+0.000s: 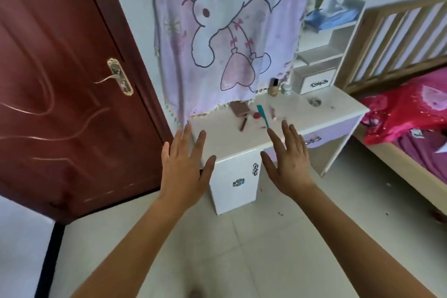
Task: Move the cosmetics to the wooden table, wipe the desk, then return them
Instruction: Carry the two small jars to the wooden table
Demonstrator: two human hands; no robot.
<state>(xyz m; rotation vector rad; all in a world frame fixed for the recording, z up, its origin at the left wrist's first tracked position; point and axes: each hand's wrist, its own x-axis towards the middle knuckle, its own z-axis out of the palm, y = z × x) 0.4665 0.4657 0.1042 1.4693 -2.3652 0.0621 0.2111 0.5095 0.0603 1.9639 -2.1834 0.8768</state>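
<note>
While we look down at the white desk [227, 143] in the middle of the frame, our left hand [183, 167] and right hand [287, 159] hang in front of it, backs up, fingers straight and spread, holding nothing. The left one covers the desk's near left corner in the picture. The right one lies just right of centre over the front edge. Its forefinger tip meets the lower end of the teal comb [263, 115], though we cannot tell whether they touch. The hands are apart, with the desk's cupboard door [238, 181] showing between them.

The cosmetics [256, 116] lie on the desk top above our hands. At the back, a brown case [239, 109] sits under the cloth's fringe, with a brown pencil [243, 124] just below it. A small red round thing [256, 116] lies beside the comb, and a pink tube [273, 112] lies to the comb's right. Farther back, a bottle with a dark cap [272, 87] and a small jar [287, 88] stand upright beside a little white drawer box [314, 80].

A lilac cloth with a cartoon rabbit [217, 31] hangs across the upper middle of the frame, down to the desk top. A red-brown door [60, 80] fills the left, and a bed with a pink-red cover [411, 113] sits at the right edge. On a shelf [338, 26] in the upper right rests a blue pack of tissues [331, 14].
</note>
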